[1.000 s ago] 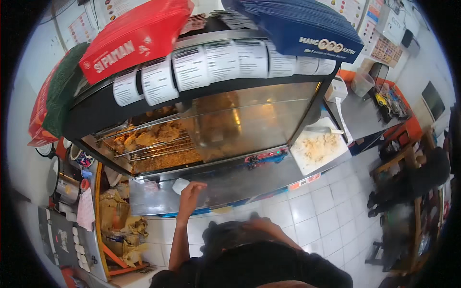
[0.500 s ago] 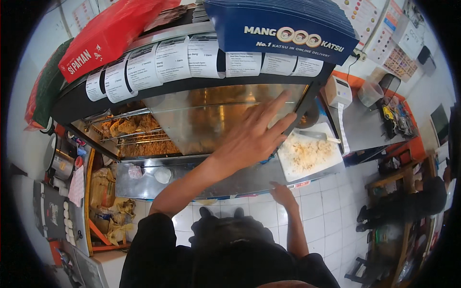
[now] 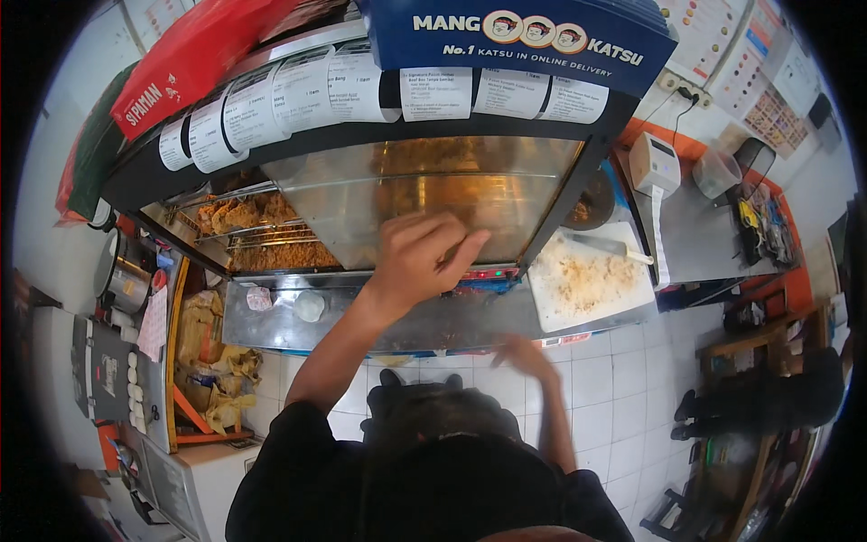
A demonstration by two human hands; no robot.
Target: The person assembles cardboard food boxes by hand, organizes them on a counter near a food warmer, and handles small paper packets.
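My left hand point(image 3: 420, 257) is in front of the glass door point(image 3: 330, 212) of a heated food display cabinet. Its fingers are loosely bent, the thumb stands apart, and nothing shows in its grasp. Whether it touches the glass I cannot tell. Left of the door, the cabinet's uncovered part shows wire racks point(image 3: 271, 233) with fried breaded pieces point(image 3: 237, 215). Over the front edge of the steel counter point(image 3: 397, 334) hovers my right hand point(image 3: 526, 355), smeared by motion, with no held thing visible. A white cutting board point(image 3: 582, 303) with crumbs lies beyond it, bearing a knife point(image 3: 610, 248).
Paper order slips point(image 3: 433, 95) hang along the cabinet's top, below a blue box point(image 3: 515, 41) and red packaging point(image 3: 181, 77). A label printer point(image 3: 655, 163) stands on the right-hand counter. Two small wrapped lumps point(image 3: 309, 307) sit at left. Another person point(image 3: 768, 388) is at far right.
My left hand has drawn back down and left from the glass door's right side, its fingers bending. My right hand has shifted slightly left. The view has moved a little.
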